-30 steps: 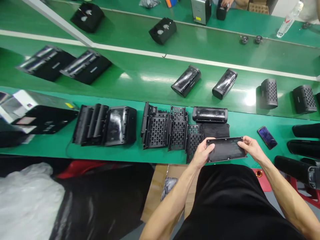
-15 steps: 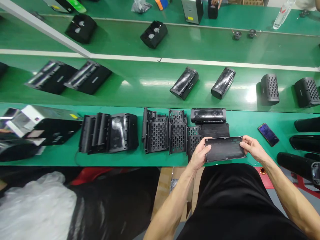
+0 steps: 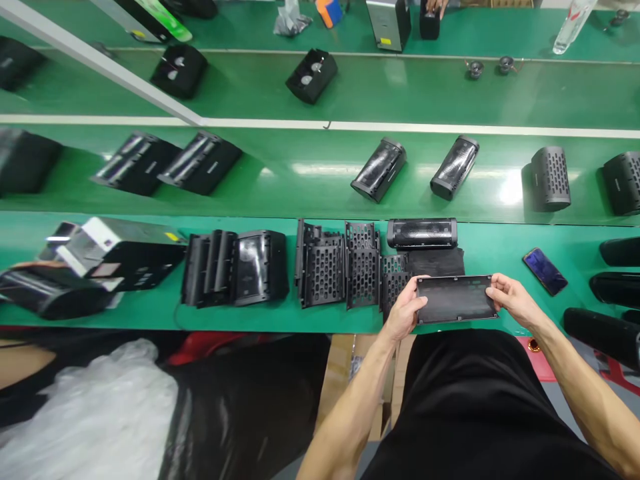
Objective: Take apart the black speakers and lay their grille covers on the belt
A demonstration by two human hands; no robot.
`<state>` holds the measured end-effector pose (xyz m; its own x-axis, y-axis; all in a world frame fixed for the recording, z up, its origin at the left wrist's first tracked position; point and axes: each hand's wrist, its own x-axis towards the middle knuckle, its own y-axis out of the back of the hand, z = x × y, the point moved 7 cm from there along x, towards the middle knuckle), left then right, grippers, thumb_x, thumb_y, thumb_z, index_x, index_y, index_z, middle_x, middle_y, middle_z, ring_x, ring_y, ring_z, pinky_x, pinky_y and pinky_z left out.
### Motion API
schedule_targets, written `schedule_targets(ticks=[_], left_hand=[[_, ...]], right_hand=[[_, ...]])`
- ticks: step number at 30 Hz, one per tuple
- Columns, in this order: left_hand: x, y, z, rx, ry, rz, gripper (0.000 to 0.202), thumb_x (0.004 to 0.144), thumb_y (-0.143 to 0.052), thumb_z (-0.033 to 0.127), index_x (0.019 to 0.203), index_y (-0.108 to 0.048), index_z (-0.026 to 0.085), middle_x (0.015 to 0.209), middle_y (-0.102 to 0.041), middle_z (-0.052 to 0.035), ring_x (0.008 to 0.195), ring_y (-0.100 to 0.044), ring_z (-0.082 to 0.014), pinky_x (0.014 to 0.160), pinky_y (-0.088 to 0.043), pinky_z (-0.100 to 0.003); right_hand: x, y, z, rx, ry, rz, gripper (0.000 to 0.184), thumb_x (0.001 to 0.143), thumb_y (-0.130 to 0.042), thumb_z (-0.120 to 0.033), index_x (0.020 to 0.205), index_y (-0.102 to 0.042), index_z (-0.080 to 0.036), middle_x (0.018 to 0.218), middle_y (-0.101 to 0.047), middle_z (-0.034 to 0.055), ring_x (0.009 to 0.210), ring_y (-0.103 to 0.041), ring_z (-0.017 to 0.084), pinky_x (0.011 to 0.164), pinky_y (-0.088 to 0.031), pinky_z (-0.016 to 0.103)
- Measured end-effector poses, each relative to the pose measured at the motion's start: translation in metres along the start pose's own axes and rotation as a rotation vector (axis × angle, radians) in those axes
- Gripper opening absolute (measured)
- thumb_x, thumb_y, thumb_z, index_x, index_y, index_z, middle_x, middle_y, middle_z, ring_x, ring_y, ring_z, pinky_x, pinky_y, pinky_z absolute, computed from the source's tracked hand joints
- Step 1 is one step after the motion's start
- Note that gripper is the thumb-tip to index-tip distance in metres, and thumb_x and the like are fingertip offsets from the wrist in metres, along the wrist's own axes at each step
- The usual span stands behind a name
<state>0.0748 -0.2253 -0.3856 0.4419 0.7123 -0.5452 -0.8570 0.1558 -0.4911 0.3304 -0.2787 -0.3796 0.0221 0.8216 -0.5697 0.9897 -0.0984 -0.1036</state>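
Note:
Between my hands is a flat black plastic panel (image 3: 456, 300), with small clips along its edges and its inner side facing up. My left hand (image 3: 406, 311) grips its left end, thumb on top. The right end is pinched by my right hand (image 3: 511, 298), also thumb on top. Just behind the panel lie other dark flat panels (image 3: 437, 261) and a black speaker housing (image 3: 423, 233) with a mesh front. Stacked perforated black grilles (image 3: 363, 267) stand to the left of my left hand, one partly hidden by it.
A phone (image 3: 545, 271) lies right of my hands. Black speaker housings (image 3: 263, 267) and a box (image 3: 133, 253) stand on the bench to the left. Beyond, the green conveyor (image 3: 300, 167) carries more speakers (image 3: 380, 170). Across it, another person's hand (image 3: 438, 7) touches a black speaker.
The whole view has shifted slightly, so things appear farther right. Both hands keep the same hold on the panel, which looks nearly unmoved relative to the bench.

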Motion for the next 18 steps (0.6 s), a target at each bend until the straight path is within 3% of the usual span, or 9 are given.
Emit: schedule_targets(ticks=[4,12,18], left_hand=[[0.0007,-0.0013,0.0008,-0.023,0.007,0.002,0.057,0.071,-0.081,0.028,0.125,-0.063,0.019,0.102,-0.078,-0.0075,0.098,-0.074,-0.0281,0.085,-0.056,-0.036],[0.0051,0.0048,0.0039,0.055,-0.048,0.064,0.049,0.076,-0.082,0.040,0.116,-0.067,0.017,0.094,-0.074,-0.0039,0.077,-0.066,-0.0184,0.073,-0.051,-0.028],[0.0083,0.0077,0.0065,0.037,-0.066,0.066,0.048,0.078,-0.083,0.042,0.117,-0.068,0.018,0.092,-0.074,-0.0031,0.073,-0.065,-0.0166,0.071,-0.051,-0.027]], right_hand=[[0.0001,0.0007,0.0016,0.012,-0.020,-0.001,0.054,0.073,-0.087,-0.065,0.087,-0.057,-0.023,0.063,-0.052,-0.0078,0.050,-0.046,0.010,0.054,-0.033,0.027],[0.0013,0.0002,-0.0008,0.031,0.014,-0.008,0.054,0.076,-0.085,-0.068,0.087,-0.057,-0.023,0.064,-0.053,-0.0069,0.052,-0.047,0.011,0.055,-0.034,0.028],[0.0056,0.0003,0.0030,0.095,-0.030,-0.050,0.053,0.079,-0.085,-0.068,0.095,-0.061,-0.023,0.065,-0.057,-0.0055,0.055,-0.051,0.012,0.056,-0.041,0.028]])
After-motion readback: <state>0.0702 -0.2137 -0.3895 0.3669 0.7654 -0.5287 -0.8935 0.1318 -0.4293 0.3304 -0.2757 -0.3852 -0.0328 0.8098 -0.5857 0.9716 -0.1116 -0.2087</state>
